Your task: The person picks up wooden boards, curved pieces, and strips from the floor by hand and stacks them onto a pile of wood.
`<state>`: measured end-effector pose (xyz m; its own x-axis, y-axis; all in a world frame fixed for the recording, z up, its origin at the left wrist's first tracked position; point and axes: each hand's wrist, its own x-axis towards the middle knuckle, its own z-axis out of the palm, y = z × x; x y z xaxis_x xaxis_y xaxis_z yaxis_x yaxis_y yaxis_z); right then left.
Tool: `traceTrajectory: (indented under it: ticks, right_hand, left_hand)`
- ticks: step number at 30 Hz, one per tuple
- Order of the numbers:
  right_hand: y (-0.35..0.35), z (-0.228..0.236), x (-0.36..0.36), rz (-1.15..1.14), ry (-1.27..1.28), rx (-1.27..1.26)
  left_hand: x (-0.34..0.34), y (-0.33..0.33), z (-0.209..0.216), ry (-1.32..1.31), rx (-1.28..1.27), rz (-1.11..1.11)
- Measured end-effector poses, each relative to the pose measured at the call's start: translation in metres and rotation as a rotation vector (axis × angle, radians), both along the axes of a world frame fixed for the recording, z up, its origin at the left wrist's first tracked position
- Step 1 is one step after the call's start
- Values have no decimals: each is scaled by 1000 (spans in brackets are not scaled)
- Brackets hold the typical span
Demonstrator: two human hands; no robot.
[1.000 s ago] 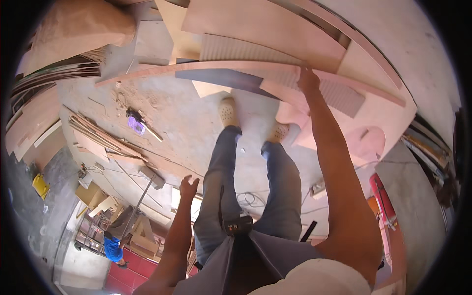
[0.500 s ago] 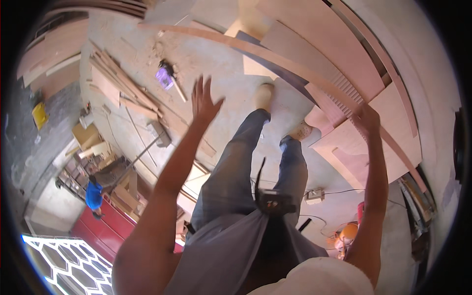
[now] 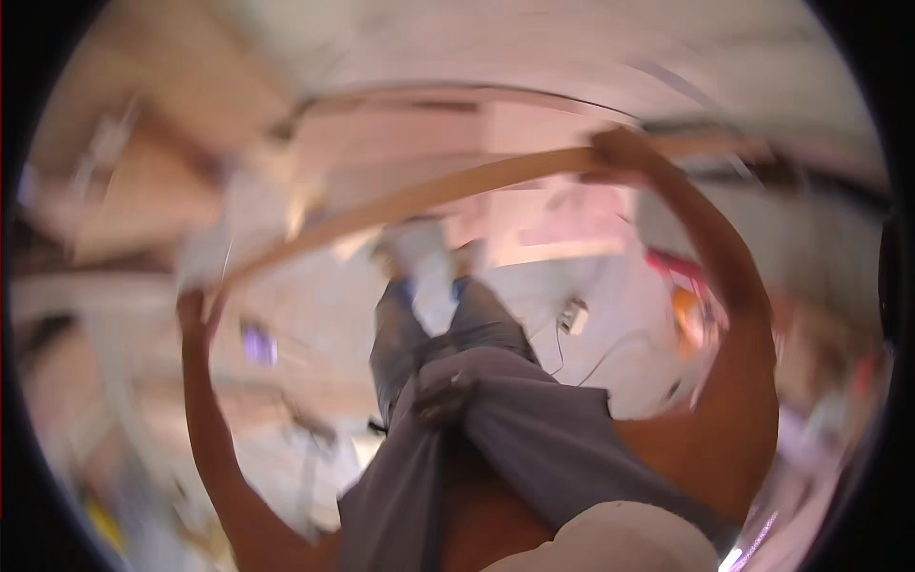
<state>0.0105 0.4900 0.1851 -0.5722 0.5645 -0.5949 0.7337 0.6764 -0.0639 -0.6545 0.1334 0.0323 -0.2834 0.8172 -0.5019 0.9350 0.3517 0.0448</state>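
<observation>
A long, thin wooden strip point(image 3: 419, 200) is held up across the front of my body, its far end running past my right hand. My right hand point(image 3: 621, 158) is closed around it toward the right. At its left end, my left hand point(image 3: 198, 311) grips the strip, fingers up and somewhat smeared by motion. Beyond the strip, pale reddish wooden boards point(image 3: 381, 133) lie flat, blurred at their edges.
On the floor are a grey-white socket box point(image 3: 574, 316) with a cable and a purple item point(image 3: 259, 345). An orange round thing point(image 3: 688, 319) sits by a red object point(image 3: 675, 267) at right. Blurred brown panels point(image 3: 152, 181) are at left.
My left hand, stretched open before, has taken hold of the strip's left end. The strip has risen off the boards in both hands, and my view has swung round to the right.
</observation>
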Motion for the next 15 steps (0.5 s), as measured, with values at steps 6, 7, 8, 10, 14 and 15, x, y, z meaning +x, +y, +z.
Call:
traceTrajectory:
  ticks: [6,7,8,10,14,15]
  right_hand:
    - [-34,57,7,-224,267,-19]
    - [-43,61,15,-264,281,16]
    - [-44,61,8,-255,296,19]
    - [-47,67,9,-304,338,33]
    - [-33,53,15,-478,609,28]
    - [-27,54,-9,-498,767,-69]
  left_hand:
    - [-8,-7,63,116,466,-192]
    - [-9,7,78,-11,491,-173]
    - [-2,-7,91,-126,489,-107]
    - [18,-3,128,-229,407,84]
    - [-50,1,73,-729,594,494]
    - [-106,-47,41,-1190,724,667]
